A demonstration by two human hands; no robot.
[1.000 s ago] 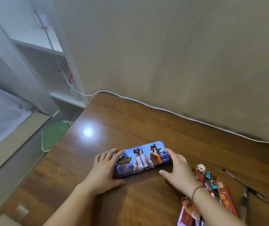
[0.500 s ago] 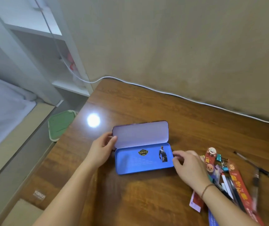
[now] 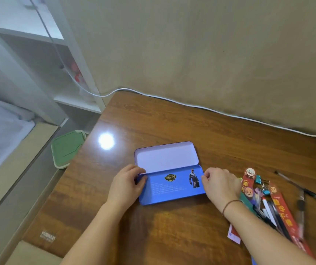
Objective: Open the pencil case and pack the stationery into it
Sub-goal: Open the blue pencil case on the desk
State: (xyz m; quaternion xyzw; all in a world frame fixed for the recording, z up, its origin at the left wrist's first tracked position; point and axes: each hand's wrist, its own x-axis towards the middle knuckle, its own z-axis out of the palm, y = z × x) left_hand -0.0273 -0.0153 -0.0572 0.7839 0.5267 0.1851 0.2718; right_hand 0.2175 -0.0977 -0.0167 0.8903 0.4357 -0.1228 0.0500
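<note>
Case (image 3: 172,190) lies open and is steadied at both ends, left hand (image 3: 126,185) and right hand (image 3: 220,183) loosely curled on its tray; pens (image 3: 268,209) are kept right of it for packing.

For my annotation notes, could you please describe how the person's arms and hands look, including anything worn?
Both forearms are bare, with no sleeves in view. The right hand has a thin dark-red cord bracelet round its wrist. The left hand wears nothing visible: no rings, watch or gloves.
</note>
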